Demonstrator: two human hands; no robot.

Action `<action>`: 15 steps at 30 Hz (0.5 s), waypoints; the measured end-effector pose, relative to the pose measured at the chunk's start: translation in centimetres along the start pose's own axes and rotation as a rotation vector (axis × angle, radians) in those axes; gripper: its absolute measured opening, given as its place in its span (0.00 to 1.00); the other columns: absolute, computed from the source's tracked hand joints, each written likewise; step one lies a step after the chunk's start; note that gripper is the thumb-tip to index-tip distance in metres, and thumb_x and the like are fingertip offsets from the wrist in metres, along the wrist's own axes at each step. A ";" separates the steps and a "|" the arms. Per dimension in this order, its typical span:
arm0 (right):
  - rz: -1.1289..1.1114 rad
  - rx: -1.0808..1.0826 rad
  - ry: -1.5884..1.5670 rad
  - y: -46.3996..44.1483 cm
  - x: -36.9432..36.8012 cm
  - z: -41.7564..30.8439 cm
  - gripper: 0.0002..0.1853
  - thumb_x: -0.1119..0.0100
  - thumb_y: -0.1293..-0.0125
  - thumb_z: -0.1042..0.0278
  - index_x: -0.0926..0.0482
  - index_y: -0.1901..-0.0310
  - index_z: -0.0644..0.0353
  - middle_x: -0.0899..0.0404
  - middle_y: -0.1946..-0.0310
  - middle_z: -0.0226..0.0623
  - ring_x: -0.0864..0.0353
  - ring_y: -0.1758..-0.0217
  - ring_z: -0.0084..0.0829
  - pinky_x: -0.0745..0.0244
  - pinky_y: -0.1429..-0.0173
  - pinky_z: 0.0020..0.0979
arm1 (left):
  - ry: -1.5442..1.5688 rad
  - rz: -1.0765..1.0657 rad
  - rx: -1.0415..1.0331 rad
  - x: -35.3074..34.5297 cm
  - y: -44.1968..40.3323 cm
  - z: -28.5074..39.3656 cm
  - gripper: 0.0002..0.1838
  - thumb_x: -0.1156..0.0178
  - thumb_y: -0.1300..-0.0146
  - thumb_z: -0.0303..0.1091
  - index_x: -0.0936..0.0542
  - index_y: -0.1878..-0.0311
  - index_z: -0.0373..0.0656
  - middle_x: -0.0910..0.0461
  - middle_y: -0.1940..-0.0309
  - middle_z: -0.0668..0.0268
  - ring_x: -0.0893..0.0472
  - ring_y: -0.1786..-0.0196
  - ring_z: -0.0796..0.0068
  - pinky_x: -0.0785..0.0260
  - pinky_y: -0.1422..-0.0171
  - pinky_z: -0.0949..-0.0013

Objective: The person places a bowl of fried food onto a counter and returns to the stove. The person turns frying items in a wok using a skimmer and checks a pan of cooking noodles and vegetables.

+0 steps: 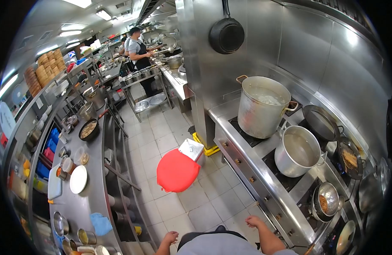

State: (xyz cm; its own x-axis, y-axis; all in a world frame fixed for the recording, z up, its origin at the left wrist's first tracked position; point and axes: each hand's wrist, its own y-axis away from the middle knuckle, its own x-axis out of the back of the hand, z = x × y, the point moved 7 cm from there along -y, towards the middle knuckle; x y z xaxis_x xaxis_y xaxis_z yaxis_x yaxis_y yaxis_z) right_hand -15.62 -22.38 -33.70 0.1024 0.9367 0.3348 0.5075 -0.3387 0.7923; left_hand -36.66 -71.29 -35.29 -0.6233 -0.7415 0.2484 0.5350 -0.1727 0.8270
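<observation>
My left hand (171,237) hangs low at the bottom of the view, its fingers loosely curled in with nothing in them. On the other side of my body, my right hand (253,221) is also curled and bare, near the front of the steel stove (247,187) but apart from it. Ahead of me on the floor is a red rounded top (178,171), with a white lidded container (191,149) just behind it. The large stockpot (264,112) and a smaller pot (297,151), both with liquid inside, stand on the stove.
To the left runs a steel counter (87,208) with a white plate (78,179), a frying pan (89,130) and a blue cloth (101,224). A strainer (327,199) rests on the stove. Farther back, a person in an apron (139,53) stands at another cooking line.
</observation>
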 end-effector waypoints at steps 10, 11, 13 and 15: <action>0.101 0.043 -0.314 2.1 0.2 -1.6 0.10 0.44 0.41 0.62 0.25 0.60 0.57 0.23 0.73 0.32 0.24 0.77 0.24 0.30 0.76 0.25 | -0.638 -0.242 -0.102 -2.3 -5.2 6.7 0.21 0.45 0.42 0.46 0.21 0.53 0.40 0.19 0.66 0.59 0.19 0.64 0.68 0.25 0.65 0.65; 0.121 -0.007 -0.338 3.0 -0.2 -0.6 0.11 0.44 0.41 0.61 0.25 0.61 0.57 0.23 0.73 0.32 0.24 0.76 0.24 0.29 0.76 0.25 | -0.672 -0.265 -0.113 -2.3 -5.8 8.0 0.21 0.45 0.42 0.46 0.21 0.53 0.40 0.19 0.66 0.59 0.19 0.64 0.68 0.25 0.65 0.65; 0.173 -0.076 -0.410 4.8 -1.0 1.5 0.11 0.44 0.41 0.61 0.24 0.61 0.57 0.23 0.73 0.33 0.24 0.76 0.25 0.29 0.75 0.26 | -0.655 -0.261 -0.114 -1.6 -7.5 11.2 0.21 0.45 0.42 0.45 0.23 0.51 0.41 0.20 0.65 0.61 0.20 0.66 0.69 0.25 0.66 0.63; 0.205 -0.159 -0.417 6.2 -2.6 5.8 0.11 0.44 0.41 0.60 0.24 0.61 0.57 0.23 0.72 0.32 0.24 0.75 0.25 0.28 0.74 0.28 | -0.622 -0.291 -0.133 -1.5 -8.7 14.1 0.21 0.44 0.42 0.45 0.24 0.50 0.42 0.21 0.65 0.62 0.20 0.67 0.68 0.25 0.68 0.63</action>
State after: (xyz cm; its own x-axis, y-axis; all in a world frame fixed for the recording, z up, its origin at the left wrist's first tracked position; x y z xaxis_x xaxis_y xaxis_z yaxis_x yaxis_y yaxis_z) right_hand -7.79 -26.44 -32.60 0.5370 0.7940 0.2849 0.3079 -0.4989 0.8102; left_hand -48.46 -59.50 -35.78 -0.9415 -0.1507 0.3014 0.3370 -0.4155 0.8449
